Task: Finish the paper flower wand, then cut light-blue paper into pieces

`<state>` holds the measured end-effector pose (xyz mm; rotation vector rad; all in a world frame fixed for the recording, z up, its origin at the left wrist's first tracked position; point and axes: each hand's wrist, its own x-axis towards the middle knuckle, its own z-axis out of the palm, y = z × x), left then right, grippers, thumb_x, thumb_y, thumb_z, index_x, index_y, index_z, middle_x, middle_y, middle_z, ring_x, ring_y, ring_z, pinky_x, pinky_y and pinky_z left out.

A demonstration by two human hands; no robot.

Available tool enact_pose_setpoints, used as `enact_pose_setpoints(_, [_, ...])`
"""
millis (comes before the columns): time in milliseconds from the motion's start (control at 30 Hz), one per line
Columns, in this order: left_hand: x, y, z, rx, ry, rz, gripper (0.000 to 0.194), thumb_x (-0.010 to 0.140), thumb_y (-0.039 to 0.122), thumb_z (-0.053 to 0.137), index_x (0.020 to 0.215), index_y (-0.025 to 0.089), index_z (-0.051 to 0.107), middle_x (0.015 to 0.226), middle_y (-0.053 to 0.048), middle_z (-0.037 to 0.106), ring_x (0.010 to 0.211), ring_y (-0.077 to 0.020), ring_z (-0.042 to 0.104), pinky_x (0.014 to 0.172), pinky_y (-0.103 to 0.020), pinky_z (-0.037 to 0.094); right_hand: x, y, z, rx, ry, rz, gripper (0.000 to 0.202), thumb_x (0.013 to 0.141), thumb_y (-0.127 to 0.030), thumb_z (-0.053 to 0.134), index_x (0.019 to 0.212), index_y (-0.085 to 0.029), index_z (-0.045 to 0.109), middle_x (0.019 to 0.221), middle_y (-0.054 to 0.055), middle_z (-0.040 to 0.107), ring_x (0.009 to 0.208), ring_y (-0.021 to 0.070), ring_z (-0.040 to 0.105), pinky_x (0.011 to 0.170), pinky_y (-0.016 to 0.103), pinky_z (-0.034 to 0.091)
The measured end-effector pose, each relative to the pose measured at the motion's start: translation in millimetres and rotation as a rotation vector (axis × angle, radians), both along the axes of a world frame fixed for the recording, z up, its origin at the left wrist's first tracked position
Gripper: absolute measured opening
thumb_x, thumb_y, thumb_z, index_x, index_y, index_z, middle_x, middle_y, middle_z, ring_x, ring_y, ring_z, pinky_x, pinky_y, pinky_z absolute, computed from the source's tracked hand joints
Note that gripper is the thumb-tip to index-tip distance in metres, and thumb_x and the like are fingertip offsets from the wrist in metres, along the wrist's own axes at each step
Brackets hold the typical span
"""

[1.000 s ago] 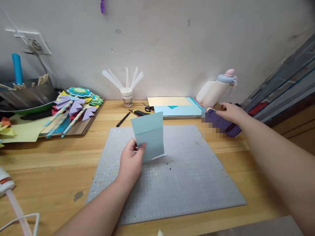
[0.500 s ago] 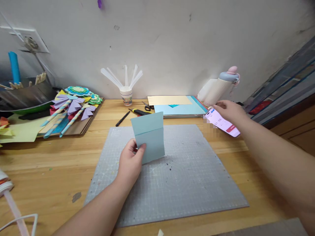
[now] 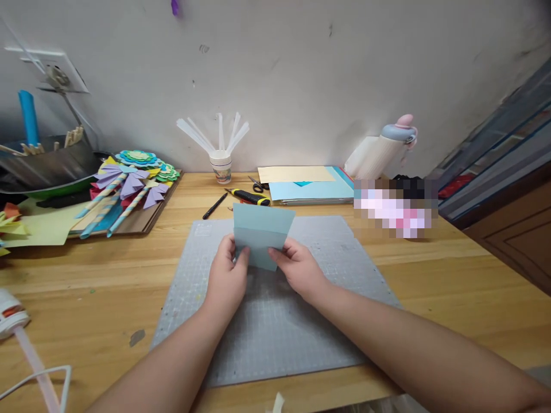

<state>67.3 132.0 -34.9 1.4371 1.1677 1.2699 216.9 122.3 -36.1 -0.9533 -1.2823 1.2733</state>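
A light blue sheet of paper with a crease across it is held up above the grey cutting mat. My left hand pinches its left side, thumb on the face towards me. On the opposite side my right hand grips the lower right edge, its thumb also on the near face. The fingers behind the sheet are partly hidden. Just beyond the paper lie a yellow-and-black utility knife, a black pen and black-handled scissors.
A paper cup of white strips stands against the wall. Stacked coloured paper lies at the back, beside a bottle and a pixelated object. Paper flowers and a metal pot are at left, with a white glue bottle nearer.
My right hand has left the phone at the right and come to the blue paper, taking hold of its right side. The paper has tilted and dropped slightly.
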Motion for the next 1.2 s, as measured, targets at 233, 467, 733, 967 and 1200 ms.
enact_pose_setpoints(233, [2, -5, -1.9, -0.021, 0.095, 0.008, 0.025, 0.085, 0.023, 0.046, 0.106, 0.022, 0.059, 0.11, -0.006, 0.065, 0.104, -0.0232, 0.057, 0.095, -0.04, 0.041, 2, 2, -11.7, -0.038, -0.086, -0.049, 0.024, 0.083, -0.04, 0.059, 0.099, -0.026, 0.071, 0.104, 0.001, 0.071, 0.105, 0.0242, 0.059, 0.098, 0.041, 0.04])
enact_pose_setpoints(467, [-6, -12, 13.1, -0.139, 0.12, -0.063, 0.033, 0.085, 0.032, 0.049, 0.113, 0.019, 0.057, 0.094, -0.006, 0.07, 0.08, -0.0207, 0.064, 0.072, -0.034, 0.05, 1, -9, 1.1, -0.281, 0.009, 0.026, 0.035, 0.078, -0.048, 0.063, 0.099, -0.02, 0.068, 0.094, 0.006, 0.074, 0.082, 0.0225, 0.067, 0.079, 0.038, 0.052])
enact_pose_setpoints(733, [-64, -80, 10.1, -0.056, 0.626, 0.044, 0.056, 0.083, 0.045, 0.051, 0.135, 0.023, 0.042, 0.13, -0.012, 0.056, 0.113, -0.0287, 0.056, 0.093, -0.046, 0.044, 23, -60, 1.2, -0.529, -0.044, 0.102, 0.026, 0.073, -0.042, 0.07, 0.083, -0.018, 0.068, 0.073, 0.004, 0.073, 0.063, 0.019, 0.065, 0.059, 0.031, 0.048])
enact_pose_setpoints(967, [-138, -83, -10.9, 0.019, 1.37, 0.305, 0.069, 0.085, 0.057, 0.033, 0.127, 0.006, 0.055, 0.136, -0.023, 0.051, 0.124, -0.0418, 0.045, 0.1, -0.058, 0.033, 62, -84, 4.8, -0.537, -0.172, 0.078, 0.027, 0.075, -0.046, 0.068, 0.079, -0.019, 0.067, 0.073, 0.002, 0.072, 0.067, 0.0192, 0.064, 0.064, 0.031, 0.047])
enact_pose_setpoints(1200, [-157, -73, -25.0, 0.133, 1.354, 0.204, 0.061, 0.085, 0.052, 0.031, 0.125, 0.017, 0.06, 0.138, -0.008, 0.054, 0.132, -0.0321, 0.04, 0.105, -0.053, 0.032, 73, -93, 4.5, -0.541, -0.166, 0.005, 0.032, 0.076, -0.047, 0.068, 0.086, -0.017, 0.067, 0.077, 0.003, 0.072, 0.07, 0.0182, 0.064, 0.066, 0.029, 0.047])
